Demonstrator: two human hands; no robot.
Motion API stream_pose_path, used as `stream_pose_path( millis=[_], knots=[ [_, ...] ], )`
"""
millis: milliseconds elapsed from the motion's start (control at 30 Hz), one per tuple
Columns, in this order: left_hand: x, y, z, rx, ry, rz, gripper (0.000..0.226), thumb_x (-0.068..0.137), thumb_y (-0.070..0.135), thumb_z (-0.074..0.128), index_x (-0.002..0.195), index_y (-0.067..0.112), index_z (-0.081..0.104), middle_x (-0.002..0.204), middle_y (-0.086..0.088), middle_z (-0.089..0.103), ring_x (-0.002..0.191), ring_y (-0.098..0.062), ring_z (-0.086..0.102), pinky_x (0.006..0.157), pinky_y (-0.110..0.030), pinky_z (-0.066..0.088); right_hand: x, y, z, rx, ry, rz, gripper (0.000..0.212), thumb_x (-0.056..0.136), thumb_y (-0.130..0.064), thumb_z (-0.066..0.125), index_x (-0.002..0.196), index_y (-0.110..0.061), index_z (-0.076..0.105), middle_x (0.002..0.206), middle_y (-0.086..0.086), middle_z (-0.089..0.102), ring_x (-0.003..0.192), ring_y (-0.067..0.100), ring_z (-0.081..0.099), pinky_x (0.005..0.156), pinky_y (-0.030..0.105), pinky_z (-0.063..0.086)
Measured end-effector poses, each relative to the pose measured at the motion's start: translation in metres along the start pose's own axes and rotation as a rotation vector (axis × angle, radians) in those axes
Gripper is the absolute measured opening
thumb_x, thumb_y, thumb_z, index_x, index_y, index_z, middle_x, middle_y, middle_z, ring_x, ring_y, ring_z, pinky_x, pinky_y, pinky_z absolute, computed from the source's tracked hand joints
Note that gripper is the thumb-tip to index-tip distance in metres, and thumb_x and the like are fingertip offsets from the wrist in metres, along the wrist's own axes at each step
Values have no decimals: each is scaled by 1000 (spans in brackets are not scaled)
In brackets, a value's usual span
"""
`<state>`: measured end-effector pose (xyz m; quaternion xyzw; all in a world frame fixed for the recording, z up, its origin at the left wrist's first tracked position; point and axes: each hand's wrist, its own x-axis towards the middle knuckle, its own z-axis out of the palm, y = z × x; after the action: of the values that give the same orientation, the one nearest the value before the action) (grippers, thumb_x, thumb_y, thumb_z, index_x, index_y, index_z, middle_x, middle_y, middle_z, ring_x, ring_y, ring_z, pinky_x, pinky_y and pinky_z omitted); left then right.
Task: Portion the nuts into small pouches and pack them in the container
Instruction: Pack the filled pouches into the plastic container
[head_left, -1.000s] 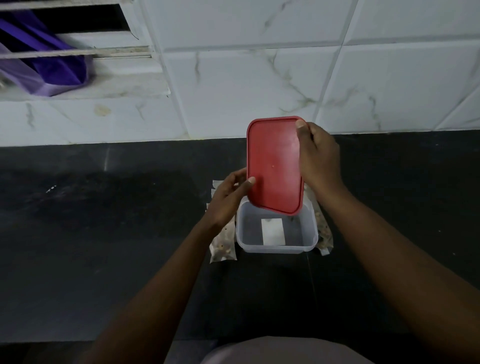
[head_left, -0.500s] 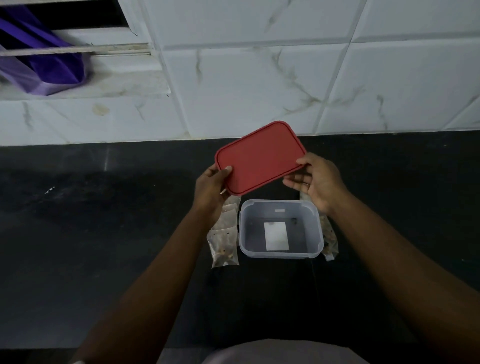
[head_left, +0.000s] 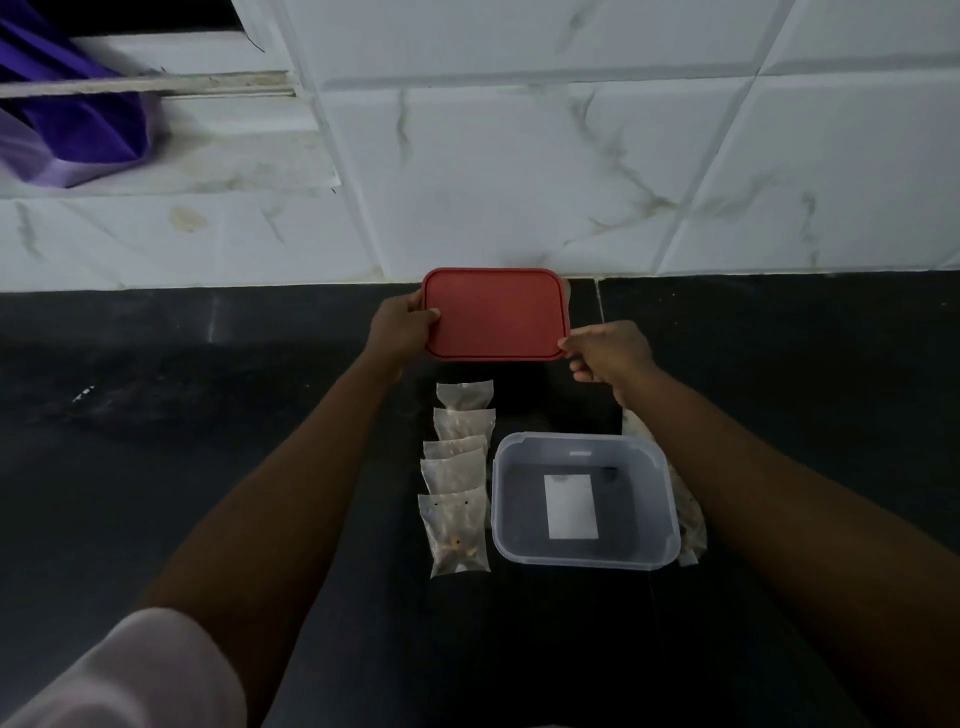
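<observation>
A clear plastic container (head_left: 660, 545) stands open on the black counter, with only a white label on its floor. Beyond it, near the wall, both hands hold a red lid (head_left: 493, 313) flat. My left hand (head_left: 402, 325) grips the lid's left edge with the thumb on top. My right hand (head_left: 608, 353) pinches its near right corner. Several small clear pouches of nuts (head_left: 458, 499) lie in an overlapping row just left of the container. More pouches (head_left: 688, 525) lie along its right side, partly hidden under my right forearm.
The black counter (head_left: 208, 441) ends at a white marbled tile wall (head_left: 571, 156). A purple cloth (head_left: 78, 119) hangs on a white ledge at the upper left. A pale sleeve (head_left: 135, 675) shows at the bottom left.
The red lid was turned from upright over the container to flat and carried away toward the wall. My left hand shifted to its left edge, my right hand to its near right corner.
</observation>
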<state>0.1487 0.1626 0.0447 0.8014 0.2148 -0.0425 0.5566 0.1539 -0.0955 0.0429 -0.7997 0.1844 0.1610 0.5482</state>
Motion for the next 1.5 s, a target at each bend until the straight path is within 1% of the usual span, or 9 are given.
stream_pose_path(
  millis=[167, 367, 500, 667, 933, 1133, 1233, 1333, 1500],
  knots=[
    [21, -12, 2, 93, 196, 20, 33, 91, 11, 75, 124, 10, 73, 109, -6, 75, 92, -14, 69, 95, -33, 58, 26, 1, 19, -35, 14, 4, 17, 86, -10, 81, 100, -6, 73, 85, 9, 74, 70, 13, 70, 56, 20, 57],
    [37, -34, 7, 125, 207, -30, 30, 89, 11, 78, 119, 10, 75, 93, -1, 73, 74, -2, 63, 86, -20, 56, 50, 11, 36, -111, 30, 27, 13, 84, -9, 82, 94, -3, 76, 81, 12, 74, 64, 15, 70, 51, 20, 57],
    [42, -39, 8, 145, 182, -71, 36, 87, 3, 77, 123, 6, 72, 106, -4, 73, 92, -9, 66, 94, -24, 54, 58, 15, 42, -131, 43, 32, 10, 83, -10, 83, 87, -4, 77, 80, 14, 75, 68, 19, 73, 60, 27, 62],
    [39, -44, 10, 210, 156, -93, 40, 87, -5, 74, 125, 6, 71, 118, -8, 73, 93, -8, 64, 86, -15, 48, 59, 23, 41, -175, 34, 28, 13, 84, -12, 83, 90, -2, 78, 81, 15, 76, 66, 20, 72, 64, 31, 64],
    [17, -38, 5, 191, 155, -49, 41, 86, 2, 77, 126, 7, 69, 111, -4, 73, 85, -5, 64, 82, -14, 50, 36, 10, 31, -170, 60, -30, 17, 84, -14, 84, 97, -7, 76, 85, 11, 74, 64, 14, 70, 51, 20, 57],
    [-19, -32, -4, 181, 148, 18, 29, 88, 9, 78, 117, 8, 73, 104, -5, 74, 84, -8, 66, 90, -27, 57, 3, 1, 28, -305, -11, -177, 7, 85, -29, 80, 80, -31, 76, 89, -2, 76, 87, 17, 71, 85, 44, 62],
    [-40, -35, -8, 205, 103, 37, 19, 91, 17, 75, 110, 12, 73, 102, -1, 72, 85, -8, 67, 93, -35, 59, -21, -1, 30, -369, -82, -277, 4, 85, -35, 79, 81, -34, 78, 90, -12, 75, 91, 11, 70, 90, 44, 60],
    [-68, -38, -12, 272, 52, 71, 3, 94, 20, 72, 96, 18, 71, 93, 5, 70, 79, -3, 64, 87, -30, 58, -50, -1, 34, -451, -127, -408, 5, 86, -35, 76, 88, -33, 79, 87, -18, 74, 86, 4, 69, 87, 39, 60],
    [-111, -49, -23, 400, -45, 131, 6, 89, 14, 75, 90, 16, 70, 85, 4, 69, 78, -3, 65, 69, -15, 50, -98, 10, 49, -649, -228, -688, 13, 84, -34, 77, 96, -29, 79, 93, -14, 76, 87, 2, 68, 95, 39, 53]
  ],
)
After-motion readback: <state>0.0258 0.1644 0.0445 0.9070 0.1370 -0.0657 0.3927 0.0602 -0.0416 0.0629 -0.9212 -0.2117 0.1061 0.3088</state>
